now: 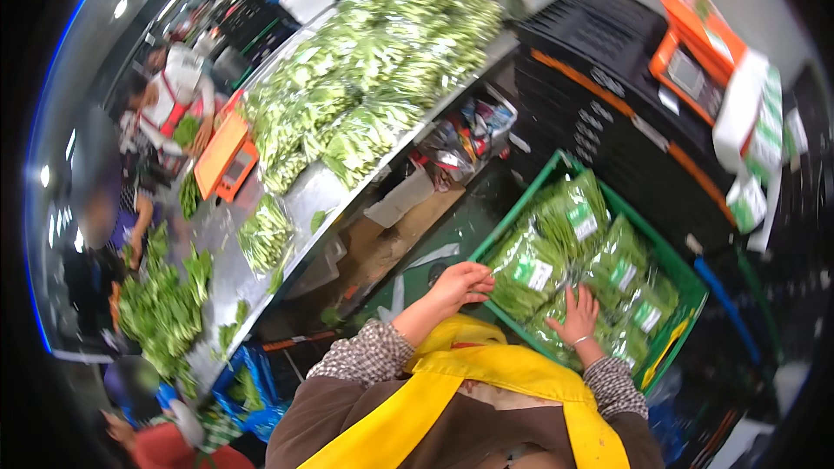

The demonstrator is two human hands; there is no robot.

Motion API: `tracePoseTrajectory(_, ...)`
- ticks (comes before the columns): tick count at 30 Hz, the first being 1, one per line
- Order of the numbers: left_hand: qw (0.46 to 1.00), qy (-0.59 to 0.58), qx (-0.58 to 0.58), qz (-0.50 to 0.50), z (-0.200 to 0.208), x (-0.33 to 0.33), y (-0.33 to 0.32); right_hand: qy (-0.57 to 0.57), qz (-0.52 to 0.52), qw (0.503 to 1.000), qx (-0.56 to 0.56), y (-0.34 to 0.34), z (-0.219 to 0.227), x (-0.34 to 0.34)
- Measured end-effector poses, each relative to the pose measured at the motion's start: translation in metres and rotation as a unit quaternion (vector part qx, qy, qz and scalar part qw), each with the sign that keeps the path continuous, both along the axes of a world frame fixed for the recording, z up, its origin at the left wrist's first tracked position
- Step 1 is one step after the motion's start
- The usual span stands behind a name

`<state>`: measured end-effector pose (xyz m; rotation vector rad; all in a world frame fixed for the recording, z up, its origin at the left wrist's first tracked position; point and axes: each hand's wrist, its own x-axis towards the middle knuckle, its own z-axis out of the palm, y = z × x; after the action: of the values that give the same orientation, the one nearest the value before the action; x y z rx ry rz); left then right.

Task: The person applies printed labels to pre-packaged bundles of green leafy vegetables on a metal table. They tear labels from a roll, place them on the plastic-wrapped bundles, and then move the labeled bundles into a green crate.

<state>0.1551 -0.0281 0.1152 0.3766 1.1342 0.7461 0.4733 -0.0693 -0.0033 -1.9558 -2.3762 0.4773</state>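
Note:
A green plastic crate in front of me holds several clear bags of leafy greens with white-and-green labels. My right hand lies on the near bags, palm down, its fingers spread. At the crate's near left corner is my left hand, fingers loosely bent and nothing visible in them. Its fingertips overlap the crate's rim; whether they touch it I cannot tell.
On the left, a metal table bears a tall heap of bagged greens, loose greens and an orange scale. Black stacked crates support another orange scale and label rolls. Several people work beyond the table.

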Motion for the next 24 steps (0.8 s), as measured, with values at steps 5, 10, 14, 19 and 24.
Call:
tracePoseTrajectory(5, 0.979, 0.001, 0.074, 0.191, 0.007, -0.100, 0.000, -0.034, 0.044, 0.954, -0.295, 0.060, 0.011, 0.016)
tracePoseTrajectory(10, 0.894, 0.058, 0.077, 0.438, -0.010, -0.231, -0.022, -0.296, 0.285, 0.796, -0.444, 0.184, 0.070, -0.045)
tracePoseTrajectory(14, 0.832, 0.070, 0.054, 0.548, -0.018, -0.307, -0.030, -0.107, 0.284, 0.938, -0.169, 0.284, 0.135, -0.176)
tracePoseTrajectory(19, 0.829, 0.062, 0.091, 0.548, -0.014, -0.367, 0.016, 0.255, 0.188, 0.943, -0.103, 0.404, 0.170, -0.313)
tracePoseTrajectory(24, 0.840, 0.111, 0.176, 0.501, 0.018, -0.427, 0.102, 0.348, 0.133, 0.925, -0.072, 0.498, 0.198, -0.427)
